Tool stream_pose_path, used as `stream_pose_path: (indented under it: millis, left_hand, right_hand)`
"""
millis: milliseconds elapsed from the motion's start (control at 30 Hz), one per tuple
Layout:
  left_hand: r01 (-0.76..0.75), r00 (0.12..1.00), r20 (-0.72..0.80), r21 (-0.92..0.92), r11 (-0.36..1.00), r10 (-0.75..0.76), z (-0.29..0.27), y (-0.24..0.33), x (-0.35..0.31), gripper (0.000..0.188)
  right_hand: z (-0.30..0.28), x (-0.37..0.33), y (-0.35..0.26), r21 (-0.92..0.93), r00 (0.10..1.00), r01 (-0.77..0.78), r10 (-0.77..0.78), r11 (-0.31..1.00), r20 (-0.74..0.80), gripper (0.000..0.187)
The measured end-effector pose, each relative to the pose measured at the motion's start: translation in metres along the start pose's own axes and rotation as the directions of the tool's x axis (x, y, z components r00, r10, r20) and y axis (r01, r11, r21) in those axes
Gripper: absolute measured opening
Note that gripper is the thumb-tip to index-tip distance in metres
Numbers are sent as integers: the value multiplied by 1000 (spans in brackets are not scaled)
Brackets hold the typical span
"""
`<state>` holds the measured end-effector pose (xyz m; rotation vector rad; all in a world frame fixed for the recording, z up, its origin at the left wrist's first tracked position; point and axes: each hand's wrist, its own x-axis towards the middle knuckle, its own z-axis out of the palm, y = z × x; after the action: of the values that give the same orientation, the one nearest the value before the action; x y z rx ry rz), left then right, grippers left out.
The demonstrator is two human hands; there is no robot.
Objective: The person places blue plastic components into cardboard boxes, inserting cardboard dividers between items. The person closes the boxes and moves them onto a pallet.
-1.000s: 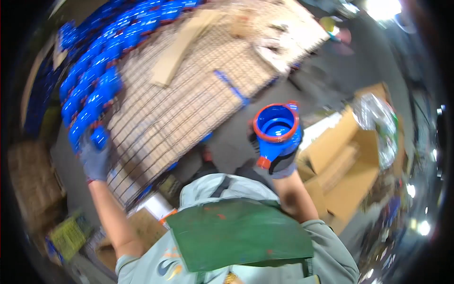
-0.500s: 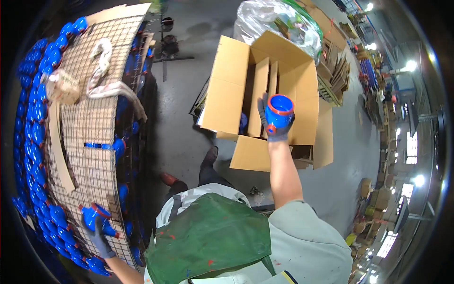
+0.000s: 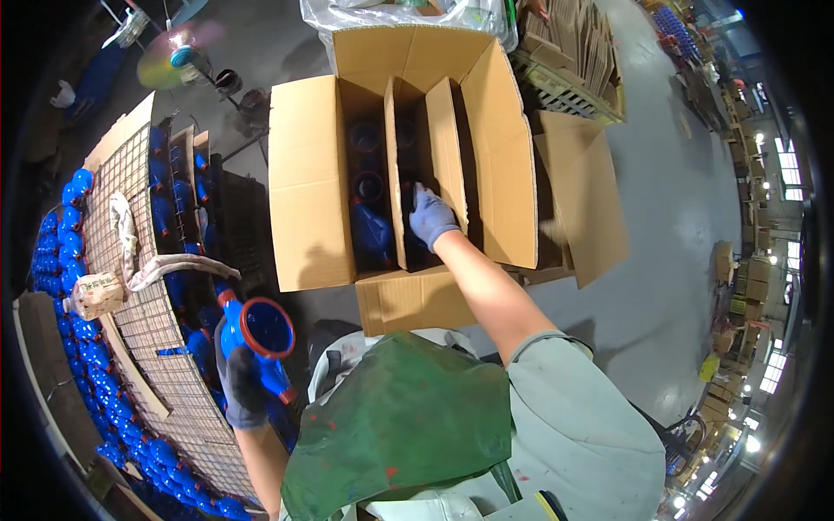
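My left hand (image 3: 243,386), in a dark grey glove, is closed round a blue valve body (image 3: 276,373) with red-painted flange rims, its wide round opening tilted up, beside the rack. My right hand (image 3: 432,217), in a grey-blue glove, reaches down into an open cardboard box (image 3: 304,182), between two upright cardboard dividers (image 3: 447,143). Its fingers are curled and partly hidden in shadow, so what they grip cannot be made out. Left of the near divider, several blue valve bodies (image 3: 372,233) lie in the box's compartment.
On the left stands a wire-mesh rack (image 3: 161,286) with many blue valve bodies (image 3: 95,365) along its far side, a white cloth strip (image 3: 124,226) and a wrapped block (image 3: 97,295). Behind the box lie clear plastic (image 3: 417,16) and a crate (image 3: 565,87) of cardboard sheets.
My right hand has gone from holding a blue valve body above the box to reaching down inside it. My left hand has lifted another valve body off the rack, toward me. The view has shifted.
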<state>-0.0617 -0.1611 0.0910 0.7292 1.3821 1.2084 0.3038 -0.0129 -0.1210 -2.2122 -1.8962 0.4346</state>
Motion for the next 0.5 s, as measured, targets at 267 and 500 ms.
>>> stream_pose_path:
  millis: [267,500]
  left_hand:
    - [418,891,361,-421,805,-274,101,32,84,83]
    - [187,579,765,214,959,-283,222,-29,90,63]
  right_hand:
    - [-49,-8,-27,791,989,110,-149,602,-24,68]
    - [-188,-44,-75,719,804,478,78,505,-590,72]
